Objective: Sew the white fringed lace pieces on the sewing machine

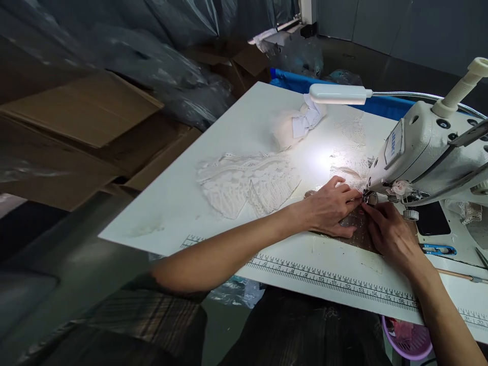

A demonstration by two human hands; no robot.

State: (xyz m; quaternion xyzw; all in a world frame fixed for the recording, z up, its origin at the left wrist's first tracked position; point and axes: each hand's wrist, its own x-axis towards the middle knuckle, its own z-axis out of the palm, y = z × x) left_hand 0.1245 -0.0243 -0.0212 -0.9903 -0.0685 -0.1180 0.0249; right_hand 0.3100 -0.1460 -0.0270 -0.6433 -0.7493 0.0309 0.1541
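Both left hand (331, 206) and right hand (394, 231) nearly meet at the sewing machine's (423, 147) front, left fingers spread, right bent, any grip unclear; white lace (348, 157) lies just beyond, running lengthwise away, nearer the left.

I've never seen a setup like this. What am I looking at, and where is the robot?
There's no robot here, just a person's bare hands. The single picture comes from a head-worn camera looking forward and down. The left hand and right hand meet beneath the head of a white sewing machine; their fingers hide whatever they may be holding. Lacy fabric lies just beyond them. On the white tabletop sit another lace piece, a blue tool and a printed ruler. A lamp lights the work.
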